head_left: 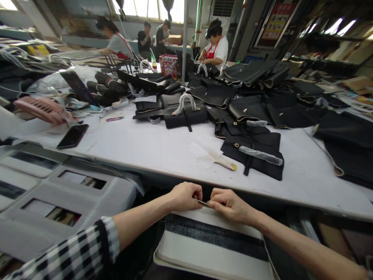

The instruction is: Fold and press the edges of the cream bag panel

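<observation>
Pink fan (pixel 43 109) and dark phone (pixel 72 136) are parked on the left of the white table (pixel 140 149); bright windows (pixel 151 9) are set behind. Thin strip (pixel 203 203) is pinched by the left hand (pixel 185 196), fingers curled nearly closed. Striped panel (pixel 212 237) is seen just under both hands, by the table's front edge. Strip's other end is pinched by the right hand (pixel 231 206), also nearly closed. Black bags (pixel 186 116) are heaped mid-table to right; red-yellow poster (pixel 277 21) is mounted beyond.

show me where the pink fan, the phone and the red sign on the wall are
pink fan (pixel 43 109): head view, on its slatted round front
phone (pixel 72 136): head view, on its dark screen
red sign (pixel 279 22): head view, on its printed face
</observation>
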`<state>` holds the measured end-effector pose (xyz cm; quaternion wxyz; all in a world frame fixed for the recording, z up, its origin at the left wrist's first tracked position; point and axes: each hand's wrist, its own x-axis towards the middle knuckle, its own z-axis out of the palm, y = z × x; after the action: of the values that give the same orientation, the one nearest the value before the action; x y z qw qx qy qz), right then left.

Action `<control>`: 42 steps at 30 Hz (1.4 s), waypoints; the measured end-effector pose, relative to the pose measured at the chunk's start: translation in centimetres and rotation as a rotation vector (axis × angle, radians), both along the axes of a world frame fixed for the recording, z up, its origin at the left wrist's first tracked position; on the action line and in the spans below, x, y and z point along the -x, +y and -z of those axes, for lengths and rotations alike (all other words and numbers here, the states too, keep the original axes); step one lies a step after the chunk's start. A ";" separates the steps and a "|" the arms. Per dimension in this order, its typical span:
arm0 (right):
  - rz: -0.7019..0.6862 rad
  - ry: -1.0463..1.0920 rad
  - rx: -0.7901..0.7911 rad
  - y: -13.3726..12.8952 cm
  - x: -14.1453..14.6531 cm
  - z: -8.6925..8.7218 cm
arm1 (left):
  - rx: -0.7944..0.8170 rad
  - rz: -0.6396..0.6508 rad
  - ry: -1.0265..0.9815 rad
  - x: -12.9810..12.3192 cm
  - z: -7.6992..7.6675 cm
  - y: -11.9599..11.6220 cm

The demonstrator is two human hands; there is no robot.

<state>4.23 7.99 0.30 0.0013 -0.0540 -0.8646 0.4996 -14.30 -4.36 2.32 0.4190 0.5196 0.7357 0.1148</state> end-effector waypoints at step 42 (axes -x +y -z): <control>-0.095 -0.384 -0.145 -2.4 2.6 0.6 | -0.117 -0.546 -0.427 0.6 2.5 -5.8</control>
<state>1.62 5.63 -0.34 -0.1832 -0.1074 -0.8843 0.4159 -14.91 -10.17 -0.22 0.4867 0.2910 0.7354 0.3710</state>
